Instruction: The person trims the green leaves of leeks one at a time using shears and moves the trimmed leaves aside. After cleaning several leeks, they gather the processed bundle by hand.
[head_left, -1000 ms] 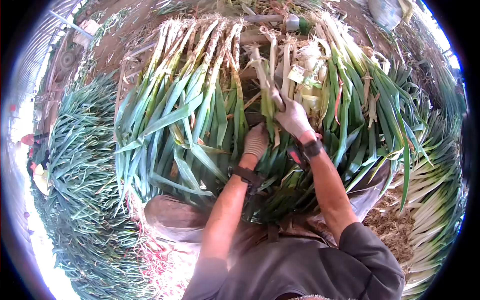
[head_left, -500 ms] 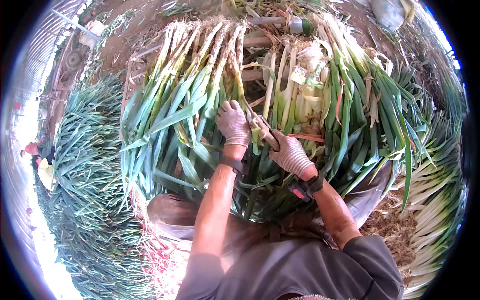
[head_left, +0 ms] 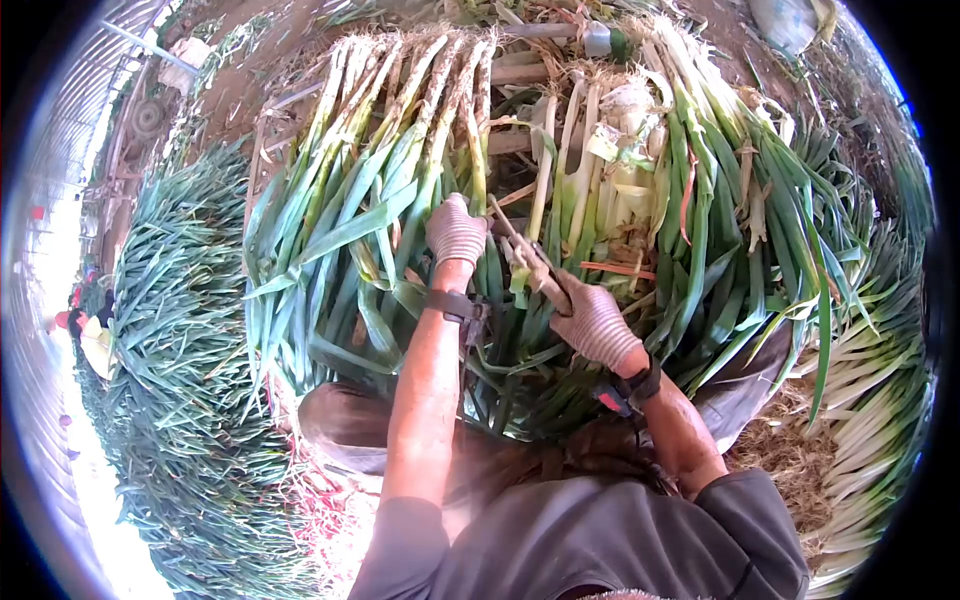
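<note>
Gloved, my left hand (head_left: 457, 232) is closed round a green onion stalk (head_left: 477, 160) near the middle of the view; its dirty root end points away from me. My right hand (head_left: 592, 322), also gloved, grips the handle of a thin tool (head_left: 530, 258) that points up and left toward my left hand, with dry leaf scraps against it. To the left lie green onions with soiled stems (head_left: 345, 150). Peeled pale stalks (head_left: 625, 195) lie beyond my right hand, beside more long green onions (head_left: 700, 190).
A large heap of green onions (head_left: 190, 400) fills the left side. Rows of white-stemmed onions (head_left: 870, 430) lie at the right near a pile of dry roots (head_left: 790, 455). A pale sack (head_left: 785, 25) stands at the top right. Part of a person (head_left: 97, 345) shows at the far left.
My right hand has moved slightly right and down with the tool, away from my left hand. My left hand has shifted a little left, still closed.
</note>
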Action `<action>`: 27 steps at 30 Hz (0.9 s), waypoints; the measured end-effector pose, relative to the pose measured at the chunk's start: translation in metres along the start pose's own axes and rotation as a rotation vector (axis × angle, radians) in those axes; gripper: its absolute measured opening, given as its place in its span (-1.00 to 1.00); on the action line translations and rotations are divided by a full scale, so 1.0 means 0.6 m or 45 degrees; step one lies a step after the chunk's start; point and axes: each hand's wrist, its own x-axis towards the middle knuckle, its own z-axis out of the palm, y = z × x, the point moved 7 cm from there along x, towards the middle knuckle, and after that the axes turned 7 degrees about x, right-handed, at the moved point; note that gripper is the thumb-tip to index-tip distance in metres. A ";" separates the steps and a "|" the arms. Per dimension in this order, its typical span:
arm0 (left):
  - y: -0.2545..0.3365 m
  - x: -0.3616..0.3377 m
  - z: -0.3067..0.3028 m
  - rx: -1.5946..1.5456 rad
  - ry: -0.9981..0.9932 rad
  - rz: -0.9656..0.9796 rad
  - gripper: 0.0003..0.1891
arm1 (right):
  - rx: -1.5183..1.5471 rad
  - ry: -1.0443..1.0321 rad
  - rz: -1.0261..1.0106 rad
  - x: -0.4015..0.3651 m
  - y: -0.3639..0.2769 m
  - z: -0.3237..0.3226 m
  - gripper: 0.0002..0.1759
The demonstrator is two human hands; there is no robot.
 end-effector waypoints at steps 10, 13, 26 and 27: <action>-0.038 -0.015 0.032 -0.480 0.055 0.068 -0.61 | -0.047 0.223 -0.129 0.138 -0.014 -0.020 -0.68; -0.029 -0.040 0.019 -0.432 0.098 0.061 -0.64 | -0.062 0.245 -0.161 0.182 -0.030 -0.029 -0.76; 0.016 -0.150 0.087 -0.280 -0.014 0.182 -0.78 | -0.084 0.295 -0.111 0.256 -0.010 -0.054 -0.66; 0.020 -0.156 0.089 -0.314 -0.024 0.185 -0.77 | -0.076 0.294 -0.121 0.242 -0.012 -0.058 -0.66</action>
